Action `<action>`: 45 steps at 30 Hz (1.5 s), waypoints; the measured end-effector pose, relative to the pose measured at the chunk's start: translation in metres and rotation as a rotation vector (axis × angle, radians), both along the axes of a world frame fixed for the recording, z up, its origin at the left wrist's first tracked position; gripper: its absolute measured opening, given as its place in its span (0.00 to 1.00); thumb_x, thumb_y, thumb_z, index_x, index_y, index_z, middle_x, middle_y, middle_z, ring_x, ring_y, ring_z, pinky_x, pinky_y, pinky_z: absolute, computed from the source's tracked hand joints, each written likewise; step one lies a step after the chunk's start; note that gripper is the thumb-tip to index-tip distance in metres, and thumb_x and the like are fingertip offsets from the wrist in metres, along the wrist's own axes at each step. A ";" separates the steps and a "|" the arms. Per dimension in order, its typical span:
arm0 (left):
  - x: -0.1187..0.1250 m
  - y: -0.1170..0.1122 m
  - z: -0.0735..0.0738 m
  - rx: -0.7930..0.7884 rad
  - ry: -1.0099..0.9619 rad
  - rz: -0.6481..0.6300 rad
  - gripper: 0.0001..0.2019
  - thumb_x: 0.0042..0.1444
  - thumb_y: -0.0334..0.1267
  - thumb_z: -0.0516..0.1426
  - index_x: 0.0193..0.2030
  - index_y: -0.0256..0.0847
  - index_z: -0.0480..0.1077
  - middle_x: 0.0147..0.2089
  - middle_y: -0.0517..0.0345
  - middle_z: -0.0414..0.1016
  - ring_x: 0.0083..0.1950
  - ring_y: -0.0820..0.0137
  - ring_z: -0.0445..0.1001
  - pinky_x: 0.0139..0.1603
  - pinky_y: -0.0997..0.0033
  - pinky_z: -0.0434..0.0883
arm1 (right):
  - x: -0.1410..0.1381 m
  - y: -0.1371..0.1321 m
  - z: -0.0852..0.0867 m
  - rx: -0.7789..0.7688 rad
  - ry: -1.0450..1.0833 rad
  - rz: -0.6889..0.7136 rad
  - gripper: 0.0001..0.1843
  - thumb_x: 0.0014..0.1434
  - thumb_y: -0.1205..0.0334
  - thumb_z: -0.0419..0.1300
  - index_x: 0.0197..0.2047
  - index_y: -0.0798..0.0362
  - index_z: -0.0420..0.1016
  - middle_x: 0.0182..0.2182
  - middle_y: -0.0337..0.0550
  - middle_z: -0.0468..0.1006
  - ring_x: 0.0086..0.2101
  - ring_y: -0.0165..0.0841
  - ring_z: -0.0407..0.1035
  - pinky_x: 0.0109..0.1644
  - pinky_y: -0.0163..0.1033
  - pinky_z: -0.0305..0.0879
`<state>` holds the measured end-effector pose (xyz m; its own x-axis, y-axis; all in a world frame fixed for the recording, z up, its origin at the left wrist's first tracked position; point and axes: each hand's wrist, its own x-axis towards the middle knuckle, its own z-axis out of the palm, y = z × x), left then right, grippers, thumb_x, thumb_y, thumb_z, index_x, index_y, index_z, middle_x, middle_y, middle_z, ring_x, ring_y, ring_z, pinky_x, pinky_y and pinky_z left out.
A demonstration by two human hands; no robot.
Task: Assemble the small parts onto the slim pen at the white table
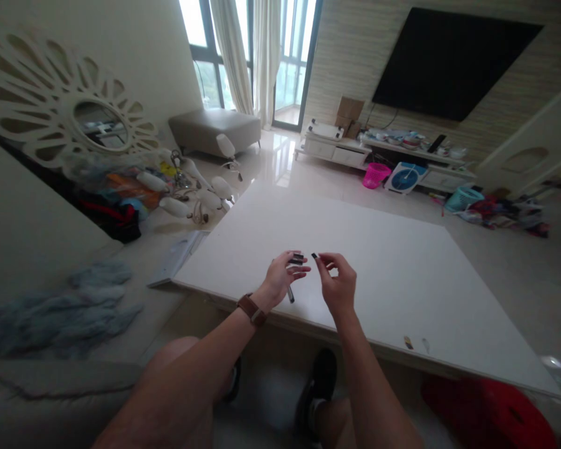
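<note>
Over the near edge of the white table (393,268), my left hand (280,277) is closed round a small bundle of thin dark pen-like sticks (297,258); one dark stick (290,294) hangs down below the palm. A brown watch strap is on that wrist. Just to the right, my right hand (339,284) pinches a tiny dark cap-like piece (315,255) between thumb and forefinger, close to the tips of the sticks. The two hands are a few centimetres apart.
Two small bits (408,342) lie near the table's front edge. A red object (490,415) sits under the table at right. A chandelier (191,193) and clutter lie on the floor at left, beside a grey rag pile (60,308). My knees and black shoes (318,380) are below.
</note>
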<state>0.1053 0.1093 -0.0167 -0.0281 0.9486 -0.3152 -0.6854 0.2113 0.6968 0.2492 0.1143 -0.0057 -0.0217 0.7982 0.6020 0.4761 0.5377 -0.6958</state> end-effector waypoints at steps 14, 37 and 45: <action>-0.005 0.006 -0.005 -0.019 -0.097 -0.027 0.08 0.56 0.32 0.58 0.41 0.33 0.76 0.34 0.54 0.76 0.31 0.73 0.72 0.32 0.75 0.70 | -0.019 0.008 -0.013 -0.023 -0.421 0.277 0.09 0.64 0.70 0.59 0.37 0.48 0.79 0.38 0.41 0.82 0.42 0.40 0.66 0.49 0.45 0.64; -0.007 0.005 -0.009 0.029 -0.064 -0.114 0.08 0.54 0.33 0.60 0.39 0.33 0.76 0.35 0.54 0.76 0.32 0.73 0.72 0.34 0.74 0.70 | -0.017 0.010 -0.018 0.009 -0.423 0.299 0.10 0.62 0.73 0.61 0.39 0.48 0.78 0.41 0.43 0.81 0.45 0.41 0.67 0.50 0.48 0.64; -0.007 0.002 -0.004 0.060 -0.022 -0.112 0.07 0.50 0.26 0.57 0.37 0.34 0.74 0.37 0.52 0.78 0.35 0.70 0.76 0.40 0.69 0.73 | -0.014 0.006 -0.015 0.032 -0.200 0.105 0.06 0.64 0.65 0.59 0.44 0.50 0.76 0.41 0.46 0.75 0.44 0.40 0.67 0.47 0.47 0.67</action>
<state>0.0983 0.1110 -0.0211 0.0855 0.9626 -0.2573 -0.6753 0.2458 0.6953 0.2351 0.1202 -0.0206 -0.2248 0.7661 0.6021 0.5431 0.6115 -0.5754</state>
